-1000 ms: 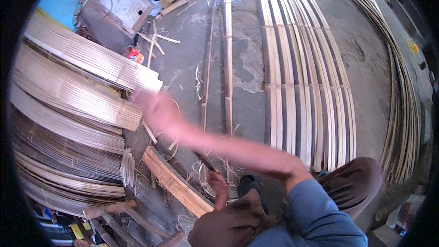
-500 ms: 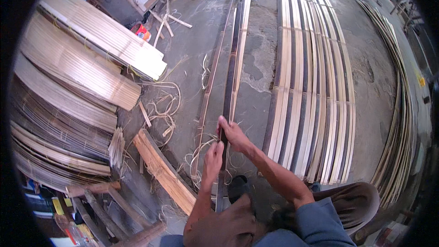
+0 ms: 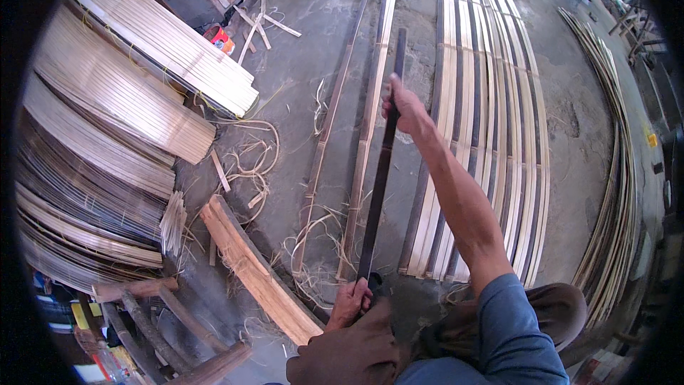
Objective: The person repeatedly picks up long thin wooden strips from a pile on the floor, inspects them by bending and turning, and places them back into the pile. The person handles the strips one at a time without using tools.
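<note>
Grasping the dark strip (image 3: 377, 199) over the floor (image 3: 299, 64) are the left hand (image 3: 349, 302) by the knee (image 3: 353, 351) and the right hand (image 3: 406, 105) farther up; a slack upper hold could let the tip (image 3: 402, 37) swing into the laid strips (image 3: 491, 125), or a sharp edge cut a sliding hand.

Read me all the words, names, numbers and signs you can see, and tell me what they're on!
There are none I can read.
Red container on the floor: any marks are too small and blurred to read.
Colourful clutter at the lower left: too small and blurred to read.
Dark strip held by the left hand and right hand: no writing shows.
</note>
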### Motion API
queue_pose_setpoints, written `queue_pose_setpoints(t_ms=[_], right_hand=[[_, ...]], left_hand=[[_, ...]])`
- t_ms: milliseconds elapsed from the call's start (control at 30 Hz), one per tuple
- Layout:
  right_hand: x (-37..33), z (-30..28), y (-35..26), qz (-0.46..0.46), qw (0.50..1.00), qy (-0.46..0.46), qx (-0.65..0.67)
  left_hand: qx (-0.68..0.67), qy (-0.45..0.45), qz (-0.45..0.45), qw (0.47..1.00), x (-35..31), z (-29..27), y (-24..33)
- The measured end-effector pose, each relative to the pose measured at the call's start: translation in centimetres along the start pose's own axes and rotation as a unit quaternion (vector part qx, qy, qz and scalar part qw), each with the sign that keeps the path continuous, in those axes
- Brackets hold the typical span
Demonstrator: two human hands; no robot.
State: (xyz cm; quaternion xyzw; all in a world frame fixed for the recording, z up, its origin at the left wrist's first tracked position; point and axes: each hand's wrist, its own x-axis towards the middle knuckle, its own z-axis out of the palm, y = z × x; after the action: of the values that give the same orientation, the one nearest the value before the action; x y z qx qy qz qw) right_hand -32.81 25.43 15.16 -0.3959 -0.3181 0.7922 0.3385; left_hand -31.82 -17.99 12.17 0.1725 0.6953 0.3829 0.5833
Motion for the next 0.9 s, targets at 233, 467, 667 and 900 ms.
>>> queue_pose_setpoints(t_ms=[233,467,667,900], right_hand=[[-3.0,3.5,4.7,-0.031,0.999,-0.044,-0.006],[-12.0,8.9,3.4,-0.186,0.973,-0.062,-0.119],[-23.1,14.2,5.9,-0.318,0.899,-0.182,-0.240],[-8.3,6.9,3.2,-0.062,0.996,-0.048,-0.034]], left_hand=[[0.154,0.243,0.158,0.944,5.0,1.9,5.1],[0.268,0.331,0.171,0.888,8.2,3.1,-1.0],[0.274,0.401,0.300,0.821,11.6,2.4,-8.1],[0.177,0.246,0.149,0.941,6.3,1.2,-0.2]])
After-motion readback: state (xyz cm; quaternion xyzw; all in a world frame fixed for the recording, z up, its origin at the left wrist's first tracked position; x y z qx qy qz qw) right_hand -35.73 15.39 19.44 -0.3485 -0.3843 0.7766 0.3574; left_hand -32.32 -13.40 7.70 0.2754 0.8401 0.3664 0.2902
